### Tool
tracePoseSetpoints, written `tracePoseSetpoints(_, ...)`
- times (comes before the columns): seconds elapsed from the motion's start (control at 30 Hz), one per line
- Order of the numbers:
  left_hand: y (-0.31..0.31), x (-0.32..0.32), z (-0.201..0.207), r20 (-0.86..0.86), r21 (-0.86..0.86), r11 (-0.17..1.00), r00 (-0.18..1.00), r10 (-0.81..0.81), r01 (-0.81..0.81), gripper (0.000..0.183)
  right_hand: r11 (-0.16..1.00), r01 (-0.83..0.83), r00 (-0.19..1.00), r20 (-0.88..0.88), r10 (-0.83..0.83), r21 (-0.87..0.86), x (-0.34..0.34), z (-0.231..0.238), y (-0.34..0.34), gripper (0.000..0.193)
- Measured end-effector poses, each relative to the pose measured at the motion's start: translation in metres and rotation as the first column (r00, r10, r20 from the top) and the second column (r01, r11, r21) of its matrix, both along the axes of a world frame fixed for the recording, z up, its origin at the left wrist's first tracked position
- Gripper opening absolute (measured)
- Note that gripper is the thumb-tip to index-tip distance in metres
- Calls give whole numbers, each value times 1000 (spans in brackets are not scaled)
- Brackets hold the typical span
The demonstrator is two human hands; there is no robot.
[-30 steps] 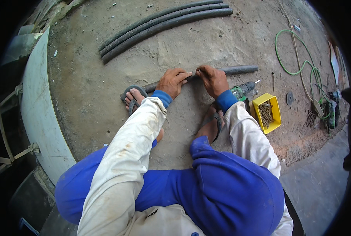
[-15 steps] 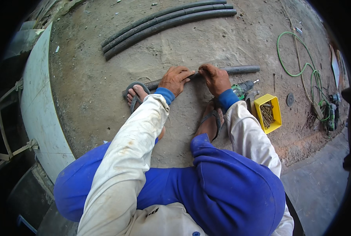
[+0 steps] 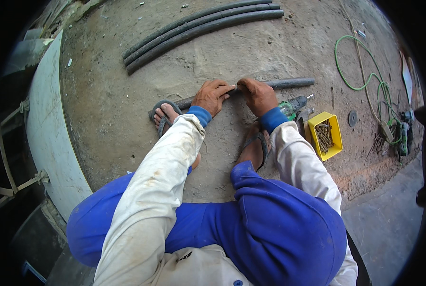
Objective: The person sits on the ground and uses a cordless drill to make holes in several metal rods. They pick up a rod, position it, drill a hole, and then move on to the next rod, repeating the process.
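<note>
A dark round pole (image 3: 291, 83) lies on the dirt ground across in front of my feet, its left end beside my left sandal. My left hand (image 3: 210, 97) is closed on the middle of this pole, with thumb and fingertips pointing right. Just right of it, over the pole, my right hand (image 3: 259, 97) is closed with its fingers curled down. Its fingertips meet those of the left hand at the pole. Whatever the right hand pinches is too small or hidden to make out.
Several similar dark poles (image 3: 203, 31) lie at the far side. Right of my right foot are a green cordless drill (image 3: 293, 107) and a yellow box (image 3: 337, 136) of long screws. Farther right are a dark disc (image 3: 352, 118), a green cable (image 3: 338, 62) and a green power tool (image 3: 404, 138).
My right hand has rolled slightly, its fingers curling further down at the same spot on the pole. My left hand and the pole stay in place; the view has shifted slightly.
</note>
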State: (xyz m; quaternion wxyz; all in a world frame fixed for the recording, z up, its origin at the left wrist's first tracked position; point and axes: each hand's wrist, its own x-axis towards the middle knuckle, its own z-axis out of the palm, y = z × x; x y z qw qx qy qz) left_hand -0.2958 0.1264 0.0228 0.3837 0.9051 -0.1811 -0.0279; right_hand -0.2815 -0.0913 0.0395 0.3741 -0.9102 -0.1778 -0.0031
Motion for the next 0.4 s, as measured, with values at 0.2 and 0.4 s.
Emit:
tracePoseSetpoints(0.2,-28,-6,-4,-71,-201,949,970,232,-241,28,1000,14,984,177,-11,-14,-11,-6,6,16)
tracePoseSetpoints(0.4,-45,-7,-12,-307,-204,900,898,314,-385,25,992,67,996,-44,-72,-112,-14,-13,-7,20)
